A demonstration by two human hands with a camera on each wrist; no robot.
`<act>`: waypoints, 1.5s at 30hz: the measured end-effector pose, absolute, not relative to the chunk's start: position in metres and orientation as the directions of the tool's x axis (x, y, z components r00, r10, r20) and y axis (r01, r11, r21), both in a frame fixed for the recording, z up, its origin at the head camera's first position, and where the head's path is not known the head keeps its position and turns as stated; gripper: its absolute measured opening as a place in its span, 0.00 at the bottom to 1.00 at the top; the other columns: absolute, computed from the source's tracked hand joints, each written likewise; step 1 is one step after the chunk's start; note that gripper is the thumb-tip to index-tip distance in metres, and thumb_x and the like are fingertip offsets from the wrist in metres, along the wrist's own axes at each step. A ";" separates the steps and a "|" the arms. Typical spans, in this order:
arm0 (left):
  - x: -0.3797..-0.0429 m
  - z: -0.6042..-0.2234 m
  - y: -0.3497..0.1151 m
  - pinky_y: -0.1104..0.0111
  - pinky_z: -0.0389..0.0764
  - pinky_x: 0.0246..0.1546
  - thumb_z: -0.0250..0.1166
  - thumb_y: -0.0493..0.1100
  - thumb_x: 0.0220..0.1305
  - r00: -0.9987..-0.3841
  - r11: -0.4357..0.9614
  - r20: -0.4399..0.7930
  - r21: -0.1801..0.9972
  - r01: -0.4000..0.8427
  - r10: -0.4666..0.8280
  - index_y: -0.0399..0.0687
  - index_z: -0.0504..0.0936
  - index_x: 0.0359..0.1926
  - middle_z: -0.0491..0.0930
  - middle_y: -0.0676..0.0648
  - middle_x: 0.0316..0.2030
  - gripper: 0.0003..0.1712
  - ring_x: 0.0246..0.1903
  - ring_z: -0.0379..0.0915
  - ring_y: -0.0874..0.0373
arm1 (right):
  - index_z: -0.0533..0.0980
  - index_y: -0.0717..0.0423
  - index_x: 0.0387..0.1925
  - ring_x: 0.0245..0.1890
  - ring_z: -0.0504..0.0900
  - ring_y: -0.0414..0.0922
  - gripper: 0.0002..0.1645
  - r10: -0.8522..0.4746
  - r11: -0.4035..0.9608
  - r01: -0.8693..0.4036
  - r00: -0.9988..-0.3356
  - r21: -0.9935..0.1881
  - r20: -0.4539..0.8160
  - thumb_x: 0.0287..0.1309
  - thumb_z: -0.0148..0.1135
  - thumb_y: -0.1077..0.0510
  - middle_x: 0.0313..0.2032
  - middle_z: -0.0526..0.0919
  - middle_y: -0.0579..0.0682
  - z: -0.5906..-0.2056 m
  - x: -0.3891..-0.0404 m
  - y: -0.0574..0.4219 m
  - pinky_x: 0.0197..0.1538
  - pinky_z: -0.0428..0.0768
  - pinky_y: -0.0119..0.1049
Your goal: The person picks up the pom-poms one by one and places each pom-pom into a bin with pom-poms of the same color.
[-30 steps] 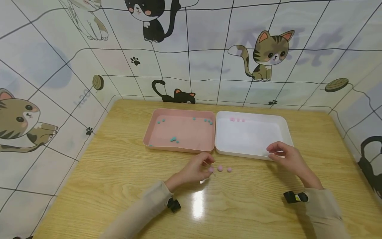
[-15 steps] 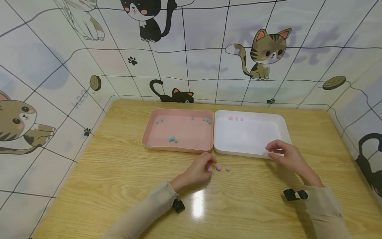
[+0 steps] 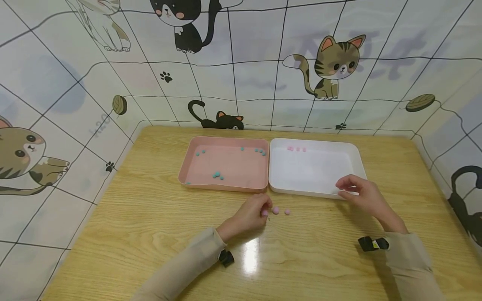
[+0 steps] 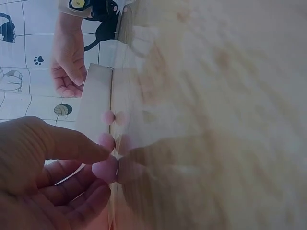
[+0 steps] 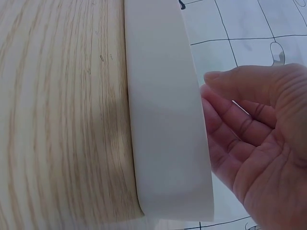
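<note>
My left hand (image 3: 248, 213) is low over the table in front of the trays, its thumb and fingers pinching a small pink ball (image 4: 105, 170). Two more pink balls, one (image 3: 276, 210) close by and a smaller one (image 3: 288, 212) to its right, lie in a row with it on the wood. Over the near right corner of the white tray (image 3: 316, 193) hovers my right hand (image 3: 359, 196). Its fingers are loosely bent with nothing visible between them; in the right wrist view the thumb and fingertips are right at the tray's rim.
Left of the white tray, side by side with it, stands a pink tray (image 3: 241, 167) with several small teal pieces (image 3: 217, 174) scattered inside. A few pale pink pieces (image 3: 297, 149) lie along the white tray's far side. A cat-patterned curtain (image 3: 256, 79) surrounds the table (image 3: 150, 230).
My left hand has shifted slightly right, and its thumb and fingers have closed on the leftmost pink ball. My right hand has stayed over the white tray's corner.
</note>
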State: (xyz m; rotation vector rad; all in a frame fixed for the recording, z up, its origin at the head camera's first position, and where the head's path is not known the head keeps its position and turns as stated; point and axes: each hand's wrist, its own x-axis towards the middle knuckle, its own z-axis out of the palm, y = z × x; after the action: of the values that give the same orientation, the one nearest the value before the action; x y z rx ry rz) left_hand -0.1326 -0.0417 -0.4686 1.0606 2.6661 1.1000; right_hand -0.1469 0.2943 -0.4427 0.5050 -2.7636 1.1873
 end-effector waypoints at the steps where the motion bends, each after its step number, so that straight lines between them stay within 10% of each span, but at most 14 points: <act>1: -0.133 -0.468 -0.042 0.75 0.66 0.30 0.56 0.22 0.44 -0.762 0.520 0.176 0.635 0.572 0.623 0.39 0.75 0.30 0.73 0.46 0.24 0.12 0.27 0.65 0.59 | 0.77 0.63 0.35 0.35 0.74 0.27 0.11 -0.261 0.645 -0.329 -0.943 -0.690 0.207 0.49 0.65 0.74 0.33 0.81 0.55 -0.442 -0.147 0.295 0.40 0.71 0.15; 45: -0.137 -0.470 -0.048 0.77 0.71 0.30 0.57 0.25 0.51 -0.744 0.451 0.153 0.711 0.540 0.650 0.40 0.76 0.33 0.74 0.48 0.29 0.10 0.29 0.67 0.62 | 0.81 0.58 0.29 0.28 0.75 0.30 0.09 -0.289 0.677 -0.297 -0.949 -0.674 0.128 0.47 0.66 0.73 0.29 0.82 0.48 -0.449 -0.147 0.303 0.32 0.76 0.23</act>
State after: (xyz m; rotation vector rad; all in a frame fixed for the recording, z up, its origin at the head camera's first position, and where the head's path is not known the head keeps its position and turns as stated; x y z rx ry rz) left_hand -0.1372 -0.0481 -0.4702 1.0542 2.5526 1.1711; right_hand -0.1466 0.3030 -0.4492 0.5006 -2.8669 1.1548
